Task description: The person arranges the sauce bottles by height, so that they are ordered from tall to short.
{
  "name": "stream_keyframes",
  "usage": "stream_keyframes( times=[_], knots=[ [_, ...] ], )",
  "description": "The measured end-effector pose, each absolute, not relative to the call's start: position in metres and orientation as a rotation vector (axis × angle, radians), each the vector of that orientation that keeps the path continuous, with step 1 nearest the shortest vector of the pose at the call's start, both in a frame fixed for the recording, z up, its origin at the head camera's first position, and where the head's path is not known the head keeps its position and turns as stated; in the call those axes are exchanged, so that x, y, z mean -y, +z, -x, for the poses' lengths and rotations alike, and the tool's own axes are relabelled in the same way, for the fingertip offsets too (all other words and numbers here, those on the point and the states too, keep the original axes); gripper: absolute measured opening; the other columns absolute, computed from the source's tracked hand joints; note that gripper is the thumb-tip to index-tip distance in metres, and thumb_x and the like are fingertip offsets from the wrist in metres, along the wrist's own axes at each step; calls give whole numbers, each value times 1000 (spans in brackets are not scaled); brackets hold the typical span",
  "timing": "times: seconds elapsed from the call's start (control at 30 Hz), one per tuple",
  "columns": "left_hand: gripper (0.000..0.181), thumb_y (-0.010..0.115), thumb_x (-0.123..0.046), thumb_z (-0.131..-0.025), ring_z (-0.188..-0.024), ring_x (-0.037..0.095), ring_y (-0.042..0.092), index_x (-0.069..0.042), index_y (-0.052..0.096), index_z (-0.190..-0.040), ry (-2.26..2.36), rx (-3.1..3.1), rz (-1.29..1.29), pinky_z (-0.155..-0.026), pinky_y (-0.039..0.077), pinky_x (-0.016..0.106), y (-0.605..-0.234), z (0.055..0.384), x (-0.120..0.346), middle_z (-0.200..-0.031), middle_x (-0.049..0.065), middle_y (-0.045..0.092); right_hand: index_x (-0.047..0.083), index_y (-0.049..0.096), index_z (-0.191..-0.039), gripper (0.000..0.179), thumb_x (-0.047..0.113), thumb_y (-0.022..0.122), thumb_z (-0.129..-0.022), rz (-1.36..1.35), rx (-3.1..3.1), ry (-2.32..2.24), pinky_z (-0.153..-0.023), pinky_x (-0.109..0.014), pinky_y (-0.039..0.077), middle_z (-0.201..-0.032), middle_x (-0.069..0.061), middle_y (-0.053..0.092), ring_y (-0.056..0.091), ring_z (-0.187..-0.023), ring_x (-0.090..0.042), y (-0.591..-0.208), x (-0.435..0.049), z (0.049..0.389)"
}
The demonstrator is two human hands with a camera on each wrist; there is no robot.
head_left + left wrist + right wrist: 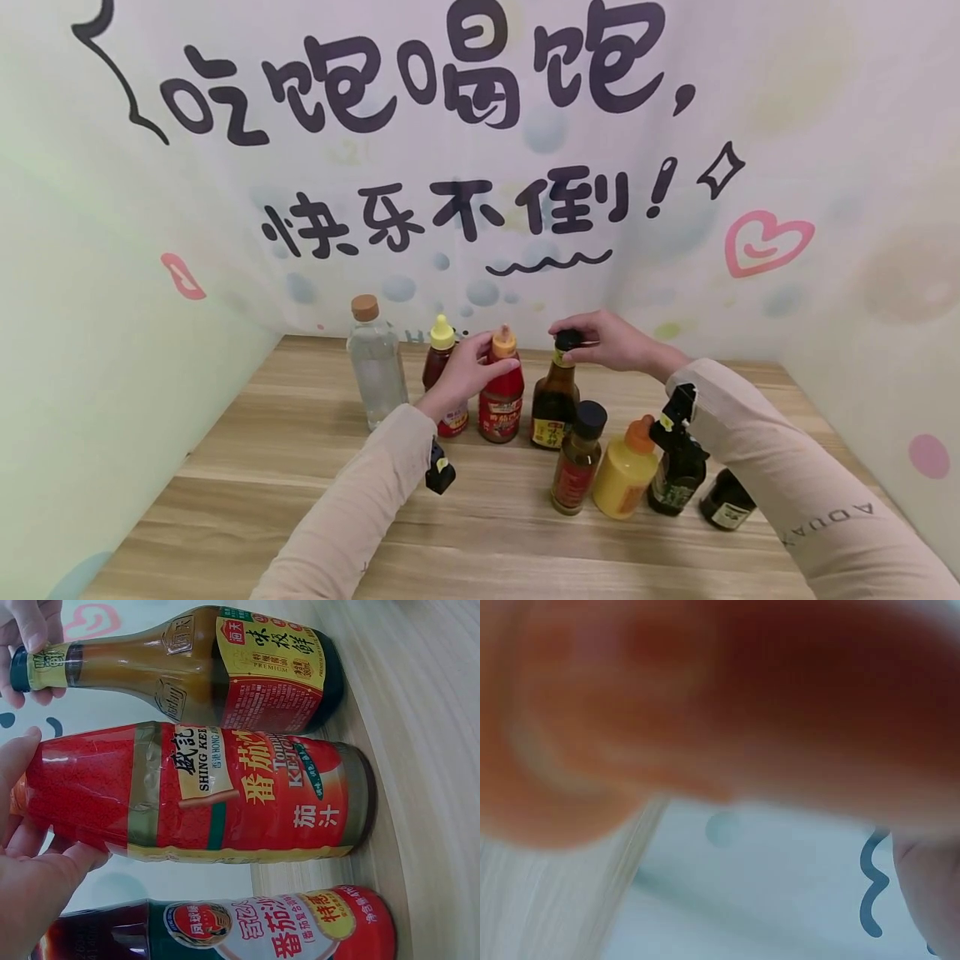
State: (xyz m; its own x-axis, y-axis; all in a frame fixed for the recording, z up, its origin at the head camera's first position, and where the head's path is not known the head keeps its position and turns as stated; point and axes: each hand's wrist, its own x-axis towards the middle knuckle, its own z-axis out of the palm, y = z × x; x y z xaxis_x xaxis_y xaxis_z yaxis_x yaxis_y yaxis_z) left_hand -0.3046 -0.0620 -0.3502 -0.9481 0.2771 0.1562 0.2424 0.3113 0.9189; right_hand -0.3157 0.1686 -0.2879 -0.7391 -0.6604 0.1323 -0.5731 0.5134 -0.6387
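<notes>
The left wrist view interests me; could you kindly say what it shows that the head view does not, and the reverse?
Only the left wrist view legibly shows SHING KEE on the red ketchup bottle. Only the head view shows the clear bottle, yellow bottle and right sleeve. Both show the left hand gripping the red ketchup bottle, the right hand holding the top of the amber bottle, and a dark red bottle.

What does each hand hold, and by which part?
The left hand holds the red ketchup bottle near its top; the right hand, the brown bottle by its capped neck.
</notes>
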Motion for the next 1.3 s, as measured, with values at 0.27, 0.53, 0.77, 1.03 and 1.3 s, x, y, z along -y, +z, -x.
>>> stream_keyframes(
  times=[0.27, 0.53, 0.77, 1.03, 1.3],
  knots=[
    [42, 63, -22, -83, -110, 21, 50, -8, 51, -121, 1754, -2521, -500, -92, 39, 38, -349, 304, 61, -118, 7, 55, -3, 54, -116, 37, -2, 62, -80, 1082, -2632, -1054, -74, -31, 49, -107, -18, 56, 57, -93, -25, -290, -169, 316],
    [44, 63, -21, -83, -110, 21, 50, -8, 50, -123, 1762, -2523, -513, -93, 38, 38, -350, 304, 61, -119, 8, 55, -3, 51, -119, 39, -1, 60, -81, 1076, -2650, -1030, -77, -34, 49, -110, -20, 54, 56, -93, -25, -290, -169, 314],
    [45, 63, -19, -83, -110, 22, 49, -7, 49, -123, 1751, -2546, -501, -92, 39, 39, -348, 303, 60, -119, 9, 54, -2, 49, -121, 40, -1, 59, -82, 1087, -2650, -1003, -78, -37, 48, -112, -20, 52, 55, -98, -29, -290, -168, 312],
    [41, 62, -17, -84, -107, 24, 51, -7, 49, -122, 1754, -2563, -484, -89, 42, 38, -346, 300, 58, -117, 10, 54, -3, 47, -124, 43, 0, 59, -83, 1085, -2638, -1031, -78, -36, 48, -117, -20, 51, 55, -101, -31, -291, -169, 311],
    [44, 62, -19, -84, -107, 22, 50, -9, 48, -124, 1802, -2541, -379, -91, 40, 38, -345, 297, 54, -117, 8, 54, -3, 42, -128, 49, 0, 60, -82, 1067, -2646, -1048, -81, -39, 47, -123, -23, 46, 52, -104, -36, -289, -170, 307]
  ],
)
